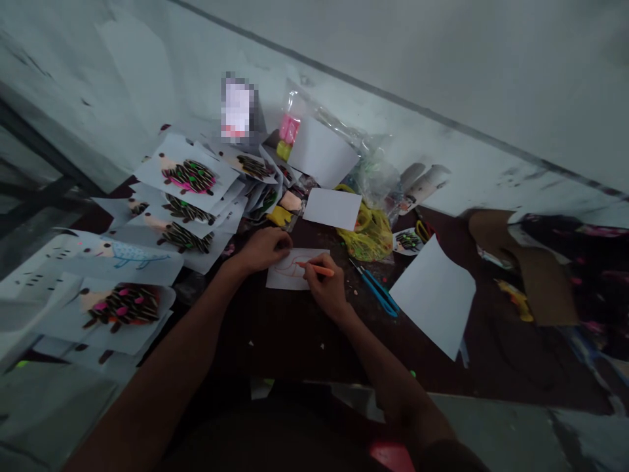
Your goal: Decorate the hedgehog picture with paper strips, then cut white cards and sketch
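On the dark tabletop lies a small white sheet of paper [281, 278] with an orange line drawing on it. My right hand [328, 288] grips an orange marker [322, 269], its tip at the drawn lines. At the sheet's upper left, my left hand [265, 250] rests with fingers loosely bent and a gap by the thumb; it holds nothing. Just right of my right hand are blue-handled scissors [381, 294]. A yellow net bag [371, 236] and a blank white card [334, 208] lie beyond the hands.
Paper hedgehog pictures [189, 176] are piled at the left, beside a blue animal drawing [132, 252]. A large blank sheet [437, 295] lies at the right, near brown cardboard [545, 282]. Clear plastic bags [378, 174] and a propped, blurred-out screen [238, 108] stand by the wall.
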A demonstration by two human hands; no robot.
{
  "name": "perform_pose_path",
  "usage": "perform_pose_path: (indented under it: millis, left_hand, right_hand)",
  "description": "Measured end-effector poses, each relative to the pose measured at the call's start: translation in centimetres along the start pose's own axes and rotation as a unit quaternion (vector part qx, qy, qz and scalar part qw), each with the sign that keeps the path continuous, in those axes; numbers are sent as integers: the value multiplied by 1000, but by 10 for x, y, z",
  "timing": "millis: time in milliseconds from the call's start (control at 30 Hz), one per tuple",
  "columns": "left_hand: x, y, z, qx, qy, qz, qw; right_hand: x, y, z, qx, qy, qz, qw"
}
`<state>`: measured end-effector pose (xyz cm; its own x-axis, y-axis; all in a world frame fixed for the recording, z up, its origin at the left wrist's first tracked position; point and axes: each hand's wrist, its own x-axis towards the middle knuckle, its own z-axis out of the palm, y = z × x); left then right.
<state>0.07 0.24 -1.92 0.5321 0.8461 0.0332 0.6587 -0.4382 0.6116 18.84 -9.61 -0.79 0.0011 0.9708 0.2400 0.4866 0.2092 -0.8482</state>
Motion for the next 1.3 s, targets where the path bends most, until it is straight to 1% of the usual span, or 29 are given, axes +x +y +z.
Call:
perform_pose_path:
  millis: [167, 267, 367, 467, 600, 700, 867, 1133, 1300]
  left_hand:
    - [1, 0, 3, 10, 6, 0, 1000]
    - [1, -1, 4, 3, 22, -1, 1000]
    - [0, -1, 5, -1, 27, 2, 1000]
    - [0, 0, 4, 1, 18, 6, 1000]
    - [0, 1, 2, -10, 20, -7, 1000]
    - [0, 2, 1, -11, 18, -8, 1000]
    - [0, 3, -2, -5, -2, 12, 1000]
    - [1, 2, -2, 6, -8, 17, 1000]
    - [0, 1, -2, 9, -9, 20, 1000]
  right_hand:
    - [4, 0, -4, 4, 35, -26, 999]
    - [4, -1, -4, 10, 45, -23, 999]
    - [3, -1, -3, 4, 29, -14, 999]
    - [0, -1, 0, -3, 10, -4, 1000]
    - [-2, 1, 3, -17, 0, -3, 1000]
    - [-2, 2, 4, -21, -4, -8, 1000]
    - [-2, 2, 5, -24, -12, -8, 1000]
    - [-1, 3, 5, -32, -24, 0, 999]
    - [-1, 2, 5, -40, -18, -1, 999]
